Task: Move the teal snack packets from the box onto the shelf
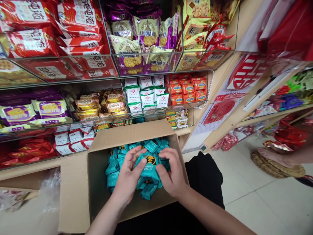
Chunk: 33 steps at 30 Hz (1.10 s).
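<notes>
An open cardboard box (73, 192) sits below the shelves, with many teal snack packets (112, 167) inside. Both hands are over the box around a cluster of teal packets (149, 168) with a black and yellow emblem. My left hand (130, 173) is on the cluster's left side, its thumb resting on a packet and its fingers curved around the edge. On the right side, my right hand (172, 171) curls inward, thumb against the packets. One teal packet (148, 191) hangs at the lower edge of the cluster. The fingertips' far sides are partly hidden.
Clear-fronted shelves (80, 80) with red, purple, white-green and orange packets rise just beyond the box. Dark fabric (204, 176) lies right of it. A person's foot (276, 156) is on the tiled floor at the right.
</notes>
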Motion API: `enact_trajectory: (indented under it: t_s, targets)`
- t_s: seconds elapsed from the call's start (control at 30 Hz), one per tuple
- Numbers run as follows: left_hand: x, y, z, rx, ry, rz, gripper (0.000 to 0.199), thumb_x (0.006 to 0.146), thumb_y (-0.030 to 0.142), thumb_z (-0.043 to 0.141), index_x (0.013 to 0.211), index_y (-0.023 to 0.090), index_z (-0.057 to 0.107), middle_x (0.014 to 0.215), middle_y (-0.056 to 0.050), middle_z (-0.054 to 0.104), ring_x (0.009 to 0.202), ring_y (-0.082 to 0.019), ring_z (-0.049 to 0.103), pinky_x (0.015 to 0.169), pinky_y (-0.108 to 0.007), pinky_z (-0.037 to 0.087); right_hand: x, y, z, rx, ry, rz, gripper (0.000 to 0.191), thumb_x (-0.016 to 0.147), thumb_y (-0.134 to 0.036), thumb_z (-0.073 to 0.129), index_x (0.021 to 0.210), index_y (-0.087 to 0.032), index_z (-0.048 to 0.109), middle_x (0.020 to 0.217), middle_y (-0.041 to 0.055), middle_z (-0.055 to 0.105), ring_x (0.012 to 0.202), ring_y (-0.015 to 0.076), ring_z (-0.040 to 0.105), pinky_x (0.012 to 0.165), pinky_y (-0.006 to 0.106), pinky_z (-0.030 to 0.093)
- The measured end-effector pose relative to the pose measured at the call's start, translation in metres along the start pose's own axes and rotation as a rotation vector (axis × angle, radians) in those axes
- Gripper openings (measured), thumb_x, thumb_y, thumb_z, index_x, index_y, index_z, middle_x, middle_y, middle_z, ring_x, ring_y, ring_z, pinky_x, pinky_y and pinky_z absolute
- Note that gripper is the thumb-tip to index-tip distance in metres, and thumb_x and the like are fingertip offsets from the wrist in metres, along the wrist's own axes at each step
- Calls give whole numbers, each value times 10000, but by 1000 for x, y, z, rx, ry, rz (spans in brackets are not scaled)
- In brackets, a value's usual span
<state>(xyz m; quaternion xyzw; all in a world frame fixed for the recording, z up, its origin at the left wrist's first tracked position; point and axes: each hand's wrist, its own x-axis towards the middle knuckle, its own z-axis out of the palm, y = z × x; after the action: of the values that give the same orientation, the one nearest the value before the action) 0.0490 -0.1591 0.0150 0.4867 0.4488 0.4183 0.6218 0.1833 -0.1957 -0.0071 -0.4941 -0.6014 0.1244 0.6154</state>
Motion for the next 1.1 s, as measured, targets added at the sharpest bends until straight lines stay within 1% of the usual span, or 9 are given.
enact_trajectory:
  t_s: [0.07,0.13,0.23,0.4,0.53,0.63,0.83,0.97,1.1]
  targets:
    - [0,-4,6,100,77,201,438,704,315,617,1100,242,445,1151,-59,540,1103,-184,474,858,-295,426,-2,-2,10,220,21,433,282,825,-422,434,972,-183,472,865,55,515,777,151,505,666,273,427]
    - [0,-7,11,154,123,324,457,697,297,624,1108,249,431,1144,-58,532,1115,-183,466,880,-310,419,0,-4,18,479,-20,776,310,805,-489,430,879,-191,478,744,13,502,651,130,493,551,230,407]
    - [0,-9,16,136,150,331,526,679,305,641,1147,260,406,1160,-59,515,1047,-172,511,794,-275,460,5,-3,22,691,7,995,332,771,-530,465,762,-198,459,651,-22,463,539,103,439,456,201,342]
    - [1,-11,11,168,207,174,304,732,419,560,935,193,556,909,-23,594,826,-130,550,709,-233,448,3,6,19,527,97,753,320,799,-491,459,714,-185,498,667,-15,485,624,113,451,553,211,372]
    - [2,-15,8,359,235,258,244,761,424,515,750,181,540,637,33,508,600,-93,465,579,-208,404,-3,12,19,402,79,702,382,850,-492,349,774,-172,544,718,16,535,687,136,494,616,237,400]
    - [2,-17,8,509,277,348,221,794,397,473,727,189,505,615,39,472,577,-95,437,554,-209,379,-7,16,21,297,122,655,345,858,-466,355,804,-171,527,751,14,524,719,131,488,657,239,395]
    - [3,-22,6,652,298,428,195,838,365,385,763,200,457,634,28,464,578,-113,447,544,-229,375,-11,27,24,149,115,604,343,869,-446,335,656,-181,375,614,-32,371,579,99,366,542,221,317]
    - [5,-26,6,590,300,435,201,840,369,373,750,203,442,628,30,439,565,-110,426,544,-229,374,-12,27,24,87,145,573,351,871,-442,326,637,-182,348,596,-35,354,569,99,352,534,225,295]
    - [4,-28,10,414,337,380,236,824,421,398,740,205,442,629,33,411,570,-105,407,551,-222,373,-12,23,26,229,187,635,354,866,-457,343,644,-181,347,605,-38,331,565,91,328,516,212,286]
